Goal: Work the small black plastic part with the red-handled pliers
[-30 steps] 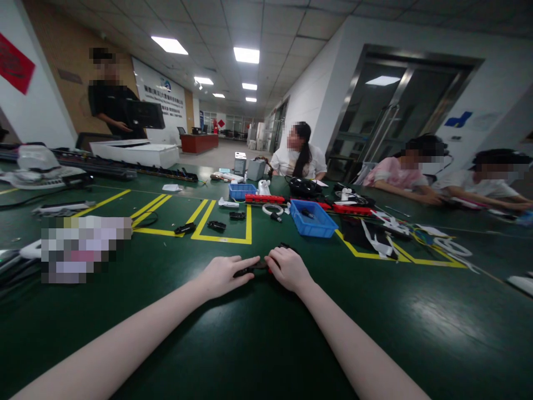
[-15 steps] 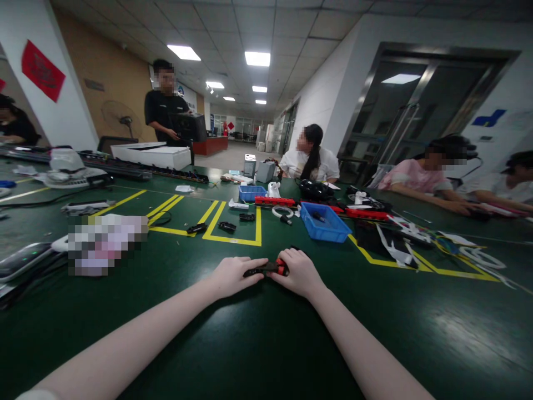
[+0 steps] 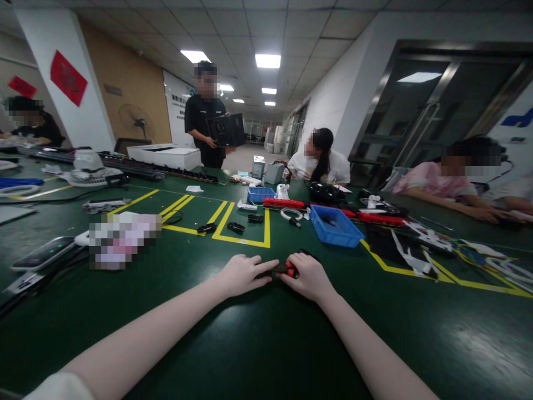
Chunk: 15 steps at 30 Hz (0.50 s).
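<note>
A small red-and-black tool that looks like pliers (image 3: 287,270) lies low over the green table, between my two hands. My right hand (image 3: 310,273) is closed around its red part, and a dark end shows behind the knuckles. From the other side, my left hand (image 3: 244,275) pinches its dark end between thumb and straightened fingers. Whether that dark end is a separate black piece I cannot tell, as the fingers cover much of it. Beyond the hands, several small black parts (image 3: 236,228) lie in and beside a yellow-taped rectangle (image 3: 244,242).
A blue bin (image 3: 336,230) with a dark item inside stands beyond my right hand, a smaller blue bin (image 3: 261,194) farther back. Red strips (image 3: 283,203) and a white cable (image 3: 290,214) lie near them. A power bank (image 3: 44,254) sits left. People are around the table.
The view has turned slightly left, so the scene sits farther right. Both hands keep their hold on the red-and-black tool. The standing person has turned the black box they hold.
</note>
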Each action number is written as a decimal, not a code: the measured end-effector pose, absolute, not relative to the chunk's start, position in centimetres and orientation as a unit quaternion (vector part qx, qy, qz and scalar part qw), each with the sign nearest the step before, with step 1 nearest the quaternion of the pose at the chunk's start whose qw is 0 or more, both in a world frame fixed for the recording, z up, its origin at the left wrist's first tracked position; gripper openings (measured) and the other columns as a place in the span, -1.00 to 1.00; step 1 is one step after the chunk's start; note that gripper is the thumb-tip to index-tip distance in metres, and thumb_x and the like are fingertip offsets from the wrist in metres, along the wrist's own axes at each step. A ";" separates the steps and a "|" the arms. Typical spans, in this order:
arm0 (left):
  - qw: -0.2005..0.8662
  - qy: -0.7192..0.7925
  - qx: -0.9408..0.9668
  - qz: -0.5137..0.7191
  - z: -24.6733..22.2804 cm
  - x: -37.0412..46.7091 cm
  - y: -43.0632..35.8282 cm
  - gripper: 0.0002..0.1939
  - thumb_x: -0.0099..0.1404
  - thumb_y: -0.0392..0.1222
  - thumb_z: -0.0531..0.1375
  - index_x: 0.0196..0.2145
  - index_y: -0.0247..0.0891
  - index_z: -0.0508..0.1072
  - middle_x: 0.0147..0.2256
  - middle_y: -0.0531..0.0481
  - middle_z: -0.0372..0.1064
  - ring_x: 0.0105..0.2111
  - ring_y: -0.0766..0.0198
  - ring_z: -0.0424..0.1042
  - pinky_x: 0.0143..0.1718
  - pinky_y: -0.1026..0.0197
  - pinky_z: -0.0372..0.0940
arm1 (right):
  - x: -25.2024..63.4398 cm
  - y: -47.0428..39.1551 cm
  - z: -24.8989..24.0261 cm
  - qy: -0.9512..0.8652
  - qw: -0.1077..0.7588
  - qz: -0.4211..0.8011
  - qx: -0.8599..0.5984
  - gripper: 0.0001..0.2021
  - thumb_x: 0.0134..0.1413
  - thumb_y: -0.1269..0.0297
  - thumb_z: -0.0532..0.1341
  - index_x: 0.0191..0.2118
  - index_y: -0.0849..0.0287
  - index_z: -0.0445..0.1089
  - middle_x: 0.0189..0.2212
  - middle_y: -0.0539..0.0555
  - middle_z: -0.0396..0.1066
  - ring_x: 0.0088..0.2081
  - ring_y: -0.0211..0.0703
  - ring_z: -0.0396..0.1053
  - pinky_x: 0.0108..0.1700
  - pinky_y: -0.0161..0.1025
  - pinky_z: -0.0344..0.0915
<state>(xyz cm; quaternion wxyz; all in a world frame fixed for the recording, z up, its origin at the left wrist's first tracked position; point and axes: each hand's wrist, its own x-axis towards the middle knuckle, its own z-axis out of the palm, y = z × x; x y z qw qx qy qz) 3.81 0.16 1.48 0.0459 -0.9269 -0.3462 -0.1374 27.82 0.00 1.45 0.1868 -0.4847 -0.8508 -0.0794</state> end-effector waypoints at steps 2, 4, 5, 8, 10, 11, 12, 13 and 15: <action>0.043 -0.344 -0.927 -0.140 1.4 3.8 0.2 -0.47 0.48 0.10 -0.01 0.34 0.01 0.14 -0.20 -0.07 0.42 -0.34 0.19 0.49 -0.25 0.18 0.36 | 27.8 0.0 1.5 -0.850 0.184 -0.080 -0.487 -0.71 0.12 0.00 0.24 -0.40 0.10 0.26 -0.39 0.05 0.40 -0.33 -0.12 0.32 -0.27 -0.19 0.16; 0.038 -0.344 -0.927 -0.142 1.2 3.7 0.3 -0.48 0.48 0.10 -0.01 0.33 0.01 0.15 -0.22 -0.06 0.42 -0.35 0.21 0.48 -0.25 0.20 0.35 | 27.7 -0.1 1.4 -0.850 0.182 -0.082 -0.488 -0.71 0.11 0.01 0.25 -0.40 0.10 0.25 -0.39 0.05 0.40 -0.33 -0.12 0.31 -0.26 -0.19 0.16; 0.034 -0.344 -0.927 -0.143 1.2 3.7 0.3 -0.48 0.48 0.10 -0.01 0.33 0.02 0.14 -0.23 -0.05 0.41 -0.35 0.22 0.48 -0.26 0.22 0.35 | 27.7 -0.1 1.4 -0.850 0.181 -0.082 -0.488 -0.72 0.10 0.02 0.25 -0.39 0.10 0.25 -0.38 0.05 0.39 -0.32 -0.12 0.32 -0.26 -0.19 0.16; 0.017 -0.344 -0.927 -0.148 1.0 3.6 0.4 -0.47 0.48 0.10 -0.01 0.34 0.02 0.14 -0.26 -0.04 0.40 -0.37 0.24 0.47 -0.29 0.25 0.34 | 27.7 -0.1 1.4 -0.851 0.178 -0.084 -0.487 -0.74 0.10 0.03 0.26 -0.37 0.09 0.27 -0.37 0.05 0.39 -0.30 -0.11 0.32 -0.24 -0.18 0.18; 0.002 -0.343 -0.927 -0.153 1.0 3.5 0.5 -0.47 0.48 0.10 -0.01 0.34 0.02 0.14 -0.28 -0.03 0.40 -0.38 0.23 0.47 -0.32 0.26 0.33 | 27.6 -0.2 1.4 -0.850 0.176 -0.085 -0.489 -0.74 0.09 0.04 0.27 -0.38 0.09 0.27 -0.35 0.06 0.38 -0.30 -0.11 0.32 -0.24 -0.18 0.20; -0.005 -0.343 -0.926 -0.155 1.0 3.5 0.5 -0.47 0.48 0.10 0.00 0.34 0.02 0.14 -0.28 -0.03 0.40 -0.38 0.23 0.47 -0.33 0.26 0.33 | 27.6 -0.2 1.4 -0.849 0.176 -0.087 -0.490 -0.75 0.08 0.06 0.28 -0.38 0.10 0.27 -0.34 0.07 0.38 -0.29 -0.11 0.32 -0.23 -0.18 0.20; -0.012 -0.343 -0.926 -0.157 1.0 3.5 0.5 -0.46 0.48 0.10 0.00 0.34 0.03 0.14 -0.29 -0.03 0.40 -0.38 0.22 0.47 -0.33 0.26 0.32 | 27.5 -0.2 1.5 -0.848 0.175 -0.089 -0.492 -0.76 0.06 0.08 0.29 -0.38 0.10 0.27 -0.32 0.08 0.38 -0.29 -0.11 0.32 -0.23 -0.18 0.21; -0.017 -0.344 -0.926 -0.158 1.0 3.4 0.5 -0.47 0.48 0.10 0.00 0.34 0.03 0.13 -0.29 -0.03 0.40 -0.37 0.22 0.46 -0.34 0.26 0.32 | 27.5 -0.3 1.5 -0.847 0.175 -0.091 -0.494 -0.77 0.06 0.11 0.29 -0.37 0.10 0.28 -0.30 0.09 0.38 -0.28 -0.11 0.32 -0.22 -0.18 0.21; -0.020 -0.344 -0.926 -0.156 1.2 3.4 0.5 -0.47 0.48 0.09 0.01 0.34 0.03 0.14 -0.28 -0.03 0.40 -0.37 0.22 0.46 -0.35 0.27 0.30 | 27.4 -0.3 1.5 -0.844 0.175 -0.097 -0.497 -0.81 0.04 0.17 0.28 -0.36 0.11 0.28 -0.28 0.11 0.39 -0.27 -0.10 0.32 -0.21 -0.17 0.21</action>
